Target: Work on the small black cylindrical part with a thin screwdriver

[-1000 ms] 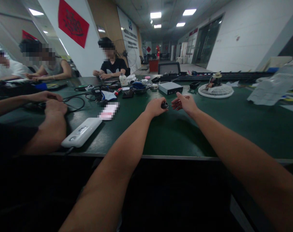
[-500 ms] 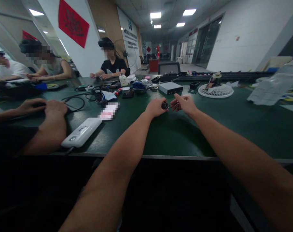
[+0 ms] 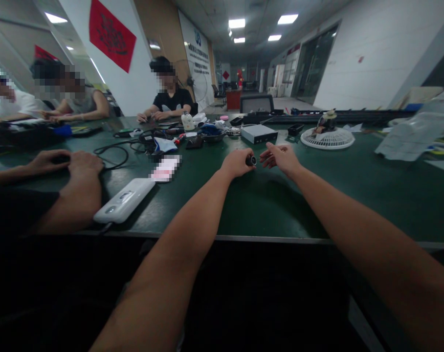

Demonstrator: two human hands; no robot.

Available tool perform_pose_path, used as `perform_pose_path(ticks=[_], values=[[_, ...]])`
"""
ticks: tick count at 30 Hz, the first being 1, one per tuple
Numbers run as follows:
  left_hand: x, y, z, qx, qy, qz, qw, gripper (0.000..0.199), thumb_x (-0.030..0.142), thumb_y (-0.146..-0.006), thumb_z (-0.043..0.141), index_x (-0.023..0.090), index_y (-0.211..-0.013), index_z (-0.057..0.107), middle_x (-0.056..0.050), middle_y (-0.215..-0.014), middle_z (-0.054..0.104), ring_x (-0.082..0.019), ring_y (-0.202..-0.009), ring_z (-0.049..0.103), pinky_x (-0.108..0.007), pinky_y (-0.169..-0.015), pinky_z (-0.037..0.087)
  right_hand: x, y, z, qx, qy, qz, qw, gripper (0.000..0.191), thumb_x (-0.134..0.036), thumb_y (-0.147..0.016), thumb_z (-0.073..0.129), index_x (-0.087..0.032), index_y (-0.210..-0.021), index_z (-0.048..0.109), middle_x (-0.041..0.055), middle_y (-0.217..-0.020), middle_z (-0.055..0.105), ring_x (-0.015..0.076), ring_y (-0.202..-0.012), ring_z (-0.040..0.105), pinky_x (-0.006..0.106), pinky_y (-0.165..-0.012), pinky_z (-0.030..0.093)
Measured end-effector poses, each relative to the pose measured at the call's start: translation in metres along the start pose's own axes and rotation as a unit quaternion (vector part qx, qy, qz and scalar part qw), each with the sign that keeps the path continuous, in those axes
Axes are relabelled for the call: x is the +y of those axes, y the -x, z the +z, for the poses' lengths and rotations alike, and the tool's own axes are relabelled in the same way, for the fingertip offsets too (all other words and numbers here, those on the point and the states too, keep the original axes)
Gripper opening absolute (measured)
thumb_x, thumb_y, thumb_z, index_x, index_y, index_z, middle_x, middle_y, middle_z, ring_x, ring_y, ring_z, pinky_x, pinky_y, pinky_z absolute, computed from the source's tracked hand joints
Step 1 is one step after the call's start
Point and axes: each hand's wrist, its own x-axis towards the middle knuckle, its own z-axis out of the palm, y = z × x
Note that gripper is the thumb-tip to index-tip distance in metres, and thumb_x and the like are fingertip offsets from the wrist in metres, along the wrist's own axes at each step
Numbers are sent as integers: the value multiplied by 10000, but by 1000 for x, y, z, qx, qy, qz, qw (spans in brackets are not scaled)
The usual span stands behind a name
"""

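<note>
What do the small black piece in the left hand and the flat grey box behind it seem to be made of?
The small black piece looks like dark plastic or coated metal, slightly glossy; too small to settle. The grey box looks like matte painted sheet metal, given its crisp edges, though plastic is possible.

The small cylinder (image 3: 250, 161) in the left hand (image 3: 236, 164) is black. The table (image 3: 273, 205) is dark green with a grey metal front edge. The round fan guard (image 3: 327, 139) is white, the flat box (image 3: 258, 133) grey, and the wall banner (image 3: 112, 34) red with dark characters.
</note>
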Motion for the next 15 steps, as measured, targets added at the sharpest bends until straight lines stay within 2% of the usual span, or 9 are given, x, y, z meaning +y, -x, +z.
perform_pose_path(ticks=[4, 7, 10, 15], values=[[2, 0, 0, 6, -2, 2, 1000, 352, 329, -762, 806, 215, -1075, 691, -70, -1011, 759, -242, -909, 684, -332, -785, 501, 2, -2, 0, 30, -7, -10, 999, 547, -671, -925, 596, -164, -744, 688, 112, -703, 750, 167, -529, 668, 279, -500, 518], [2, 0, -1, 9, -5, -4, 1000, 349, 319, -759, 807, 213, -1072, 693, -72, -1014, 758, -247, -927, 682, -334, -797, 502, 1, -1, 2, 14, -15, -18, 1000, 518, -653, -927, 606, -169, -765, 694, 112, -782, 774, 160, -545, 675, 267, -498, 512], [2, 1, -2, 12, -9, -4, 1000, 354, 306, -757, 809, 215, -1081, 698, -72, -1021, 758, -248, -939, 682, -337, -809, 504, -1, 1, 3, -9, -9, -7, 1000, 528, -657, -927, 599, -168, -748, 684, 113, -756, 764, 157, -532, 668, 264, -501, 501], [2, 0, -2, 5, -3, -7, 1000, 352, 276, -754, 812, 214, -1086, 715, -75, -1014, 763, -251, -943, 686, -346, -829, 510, -1, 0, 2, 12, 33, -20, 999, 547, -681, -905, 616, -168, -722, 666, 105, -686, 731, 152, -502, 637, 261, -475, 464]])
